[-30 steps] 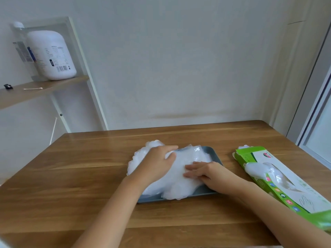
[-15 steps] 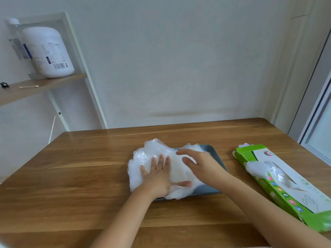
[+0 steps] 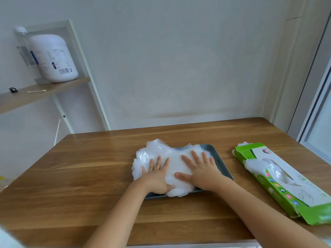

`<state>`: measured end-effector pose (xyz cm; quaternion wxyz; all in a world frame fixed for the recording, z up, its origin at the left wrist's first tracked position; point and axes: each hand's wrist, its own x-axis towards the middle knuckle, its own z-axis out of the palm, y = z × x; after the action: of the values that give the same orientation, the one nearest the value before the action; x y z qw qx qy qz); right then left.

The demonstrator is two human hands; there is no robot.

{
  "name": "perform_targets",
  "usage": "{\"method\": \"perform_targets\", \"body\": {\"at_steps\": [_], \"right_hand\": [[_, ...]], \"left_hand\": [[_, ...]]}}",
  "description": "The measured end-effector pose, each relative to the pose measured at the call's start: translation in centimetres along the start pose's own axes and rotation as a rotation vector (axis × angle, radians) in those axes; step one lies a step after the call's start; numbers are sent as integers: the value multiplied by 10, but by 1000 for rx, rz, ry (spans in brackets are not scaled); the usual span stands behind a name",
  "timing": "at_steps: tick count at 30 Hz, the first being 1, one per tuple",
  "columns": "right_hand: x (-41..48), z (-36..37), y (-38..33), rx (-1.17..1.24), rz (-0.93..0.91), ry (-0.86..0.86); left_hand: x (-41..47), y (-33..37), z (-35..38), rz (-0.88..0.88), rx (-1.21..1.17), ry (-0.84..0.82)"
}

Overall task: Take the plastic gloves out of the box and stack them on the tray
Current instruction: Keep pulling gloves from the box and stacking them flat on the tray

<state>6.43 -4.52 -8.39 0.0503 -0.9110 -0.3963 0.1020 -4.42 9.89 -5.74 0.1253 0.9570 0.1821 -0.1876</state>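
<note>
Glove stack was being pressed flat.
I saw left hand (image 3: 157,178) and right hand (image 3: 202,173) side by side, fingers straight, pressing plastic gloves (image 3: 174,161) onto tray (image 3: 221,161) at mid table (image 3: 89,176); pile overhung tray's left edge. I'd have pushed evenly, nudging it right. The box (image 3: 279,178) lay by table's right edge.

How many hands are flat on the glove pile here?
2: the left hand on the left of the glove pile, the right hand on its right, over the tray.

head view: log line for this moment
left hand: flat on plastic gloves | right hand: flat on them | tray: under gloves | box: right of tray, glove sticking out
</note>
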Motion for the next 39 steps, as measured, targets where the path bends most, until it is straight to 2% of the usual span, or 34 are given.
{"method": "perform_targets", "body": {"at_steps": [4, 9, 11, 14, 16, 19, 23, 29, 32, 34, 39], "right_hand": [[2, -1, -1, -8, 33, -18], [-12, -18, 0, 78, -22, -35], [-29, -31, 7, 174, -77, 48], [-58, -58, 28, 261, -116, 249], [-76, -77, 50, 303, -65, 340], [-102, -96, 88, 391, 41, 427], [-122, -98, 134, 337, 157, 429], [-126, -66, 149, 396, 189, 365], [-121, -51, 150, 414, 217, 380], [-118, -46, 150, 430, 227, 418], [-111, -43, 147, 502, 307, 487]], "left_hand": [[-13, 3, -3, -37, -81, -47], [-41, 17, -13, -46, -27, -45], [-43, 25, -13, -11, -62, 71], [-43, 51, -17, 87, -244, 296], [-42, 74, -19, 186, -372, 404], [-42, 110, -17, 317, -463, 470], [-30, 158, -4, 407, -590, 437], [0, 205, 31, 385, -840, 306], [15, 220, 44, 312, -900, 307], [19, 227, 48, 271, -1020, 307], [28, 232, 56, 242, -1198, 381]]}}
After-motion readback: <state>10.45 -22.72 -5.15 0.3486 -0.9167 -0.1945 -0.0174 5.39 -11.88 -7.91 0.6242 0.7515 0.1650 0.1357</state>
